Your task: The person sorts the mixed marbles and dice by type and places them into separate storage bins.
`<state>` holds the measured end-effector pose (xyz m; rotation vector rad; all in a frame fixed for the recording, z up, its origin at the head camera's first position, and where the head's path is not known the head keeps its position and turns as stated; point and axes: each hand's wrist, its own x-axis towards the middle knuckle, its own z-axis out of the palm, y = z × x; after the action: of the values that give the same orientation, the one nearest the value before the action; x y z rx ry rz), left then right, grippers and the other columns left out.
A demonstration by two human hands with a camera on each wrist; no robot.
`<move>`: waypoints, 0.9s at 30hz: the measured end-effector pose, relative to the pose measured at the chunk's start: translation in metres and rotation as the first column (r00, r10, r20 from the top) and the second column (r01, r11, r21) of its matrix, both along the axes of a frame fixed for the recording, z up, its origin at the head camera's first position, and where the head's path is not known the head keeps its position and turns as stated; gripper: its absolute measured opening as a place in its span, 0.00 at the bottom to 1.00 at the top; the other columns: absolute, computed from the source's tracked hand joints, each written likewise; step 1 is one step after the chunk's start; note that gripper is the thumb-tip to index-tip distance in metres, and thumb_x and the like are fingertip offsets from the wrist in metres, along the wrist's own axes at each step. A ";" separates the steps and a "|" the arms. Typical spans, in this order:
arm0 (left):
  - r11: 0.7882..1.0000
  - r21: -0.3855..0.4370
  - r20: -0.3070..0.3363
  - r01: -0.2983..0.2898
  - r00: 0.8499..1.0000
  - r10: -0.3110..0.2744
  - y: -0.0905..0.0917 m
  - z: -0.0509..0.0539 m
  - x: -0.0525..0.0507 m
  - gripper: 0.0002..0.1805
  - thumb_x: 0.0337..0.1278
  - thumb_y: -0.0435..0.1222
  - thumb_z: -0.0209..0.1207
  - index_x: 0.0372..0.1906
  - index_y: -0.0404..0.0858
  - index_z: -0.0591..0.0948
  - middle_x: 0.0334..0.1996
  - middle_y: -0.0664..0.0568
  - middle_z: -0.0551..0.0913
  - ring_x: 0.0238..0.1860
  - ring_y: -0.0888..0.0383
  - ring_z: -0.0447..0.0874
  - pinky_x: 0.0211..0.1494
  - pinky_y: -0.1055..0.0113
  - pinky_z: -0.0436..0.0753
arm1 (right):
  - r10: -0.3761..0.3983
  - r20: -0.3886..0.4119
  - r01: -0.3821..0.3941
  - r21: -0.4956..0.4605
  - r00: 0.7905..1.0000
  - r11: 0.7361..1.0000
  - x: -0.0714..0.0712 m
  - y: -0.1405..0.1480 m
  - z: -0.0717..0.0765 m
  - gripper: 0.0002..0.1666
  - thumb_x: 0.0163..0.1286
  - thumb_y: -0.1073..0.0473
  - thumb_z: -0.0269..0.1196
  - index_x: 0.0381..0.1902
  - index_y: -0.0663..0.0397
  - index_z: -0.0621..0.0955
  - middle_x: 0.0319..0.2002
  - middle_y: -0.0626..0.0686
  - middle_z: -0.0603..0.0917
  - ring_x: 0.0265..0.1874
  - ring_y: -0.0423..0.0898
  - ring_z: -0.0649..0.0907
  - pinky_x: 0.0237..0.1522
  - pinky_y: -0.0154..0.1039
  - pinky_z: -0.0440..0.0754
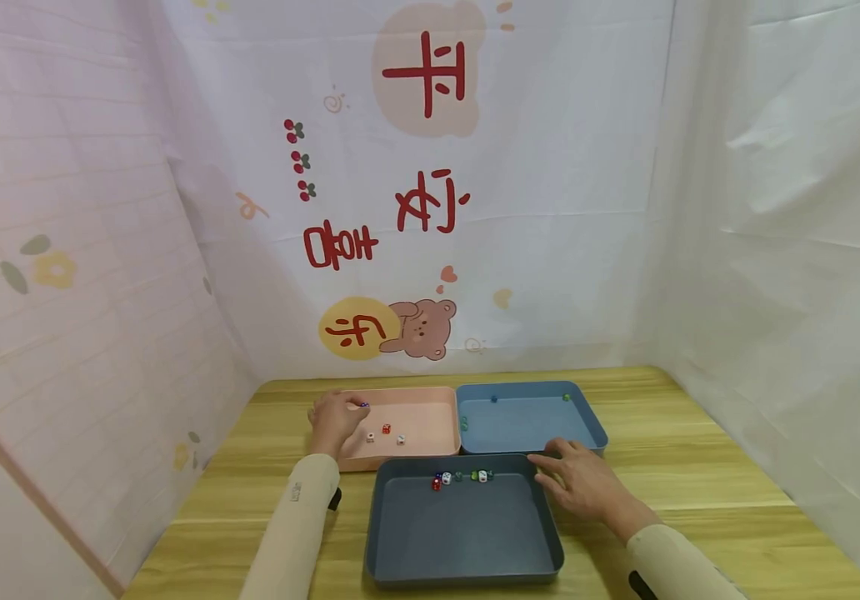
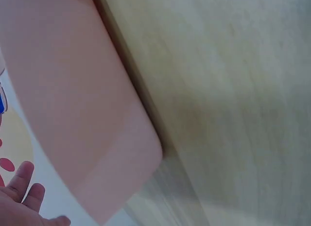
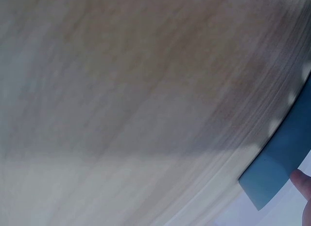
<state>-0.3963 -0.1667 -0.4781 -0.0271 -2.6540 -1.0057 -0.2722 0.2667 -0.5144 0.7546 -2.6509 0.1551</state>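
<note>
My left hand point(image 1: 335, 419) is over the left side of the pink tray point(image 1: 430, 396), thumb and forefinger pinching a small blue die point(image 1: 364, 405). In the left wrist view, a blue bit of it shows at the frame's edge, above the rim, and loosely spread fingers point(image 2: 19, 182) show below. Two white dice point(image 1: 401, 439) and a red die point(image 1: 387, 429) lie in the pink tray. My right hand point(image 1: 583, 479) hovers by the far right corner of the dark grey tray point(image 1: 467, 533), fingers relaxed; whether they touch its rim I cannot tell.
Several dice lie along the far side of the dark tray, among them a white die point(image 1: 482, 476) and a red die point(image 1: 436, 483). Behind stands a blue tray point(image 1: 527, 429) holding a green die point(image 1: 567, 397) and others. Printed cloth point(image 1: 550, 250) surrounds the wooden table point(image 1: 685, 467).
</note>
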 end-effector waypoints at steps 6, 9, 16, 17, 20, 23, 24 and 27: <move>0.997 -0.068 0.013 -0.044 0.999 0.045 -0.003 -0.001 -0.004 0.07 0.58 0.42 0.68 0.36 0.43 0.87 0.61 0.34 0.73 0.66 0.32 0.61 0.67 0.30 0.42 | 0.012 -0.020 -0.012 0.006 1.000 1.000 -0.001 -0.001 0.000 0.21 0.73 0.45 0.59 0.59 0.44 0.83 0.50 0.56 0.79 0.44 0.55 0.80 0.44 0.56 0.80; 0.996 -0.081 0.024 -0.049 0.998 0.051 -0.001 -0.002 -0.004 0.08 0.58 0.43 0.68 0.36 0.43 0.87 0.61 0.34 0.73 0.66 0.33 0.60 0.68 0.30 0.40 | 0.015 -0.038 -0.015 0.010 0.999 1.000 -0.002 -0.001 -0.001 0.21 0.73 0.45 0.60 0.59 0.44 0.83 0.50 0.56 0.79 0.44 0.55 0.81 0.44 0.55 0.80; 0.995 -0.097 0.005 -0.022 1.000 0.022 0.004 -0.002 0.002 0.14 0.63 0.43 0.64 0.47 0.37 0.86 0.59 0.33 0.75 0.65 0.32 0.61 0.68 0.30 0.40 | 0.022 -0.055 -0.022 0.002 0.998 1.000 0.000 -0.001 -0.001 0.21 0.72 0.46 0.61 0.58 0.45 0.83 0.49 0.56 0.79 0.43 0.55 0.81 0.44 0.56 0.80; 0.995 -0.096 0.002 -0.018 1.000 0.019 0.004 -0.001 0.003 0.16 0.64 0.43 0.63 0.49 0.37 0.85 0.59 0.34 0.74 0.65 0.32 0.61 0.68 0.30 0.40 | 0.022 -0.053 -0.022 0.000 0.998 1.000 0.000 -0.001 -0.001 0.21 0.73 0.46 0.61 0.58 0.45 0.83 0.49 0.56 0.79 0.43 0.55 0.80 0.44 0.56 0.80; 0.995 -0.093 0.003 -0.020 1.000 0.020 0.005 0.000 0.004 0.16 0.66 0.42 0.61 0.50 0.35 0.85 0.61 0.33 0.72 0.66 0.33 0.60 0.69 0.32 0.40 | 0.024 -0.035 -0.025 -0.007 0.999 1.000 0.001 -0.002 0.000 0.21 0.73 0.47 0.61 0.59 0.46 0.83 0.50 0.57 0.79 0.44 0.56 0.80 0.45 0.56 0.80; 0.995 -0.100 0.004 -0.022 1.000 0.023 0.005 0.001 0.004 0.16 0.66 0.42 0.61 0.50 0.35 0.85 0.62 0.33 0.71 0.66 0.34 0.60 0.70 0.33 0.41 | 0.020 -0.025 -0.020 -0.009 0.999 1.000 0.001 -0.002 0.000 0.21 0.72 0.47 0.61 0.59 0.45 0.83 0.50 0.57 0.78 0.45 0.56 0.80 0.45 0.56 0.80; 0.995 -0.101 0.006 -0.023 1.000 0.024 0.005 0.001 0.004 0.16 0.66 0.42 0.61 0.50 0.36 0.85 0.62 0.33 0.71 0.66 0.34 0.60 0.70 0.34 0.42 | 0.020 -0.023 -0.020 -0.009 1.000 1.000 0.001 -0.002 0.001 0.21 0.72 0.47 0.61 0.60 0.45 0.83 0.50 0.57 0.79 0.45 0.56 0.80 0.45 0.56 0.80; 0.995 -0.103 0.004 -0.020 1.000 0.020 0.004 0.001 0.004 0.15 0.64 0.41 0.63 0.49 0.35 0.85 0.62 0.33 0.72 0.66 0.34 0.61 0.70 0.35 0.44 | 0.015 -0.020 -0.015 -0.004 1.000 1.000 0.000 -0.001 0.001 0.21 0.72 0.47 0.61 0.60 0.45 0.83 0.50 0.57 0.78 0.45 0.56 0.80 0.45 0.56 0.80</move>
<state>-0.3927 -0.1627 -0.4772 -0.0206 -2.7023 -0.8635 -0.2720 0.2653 -0.5139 0.7708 -2.6258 0.1566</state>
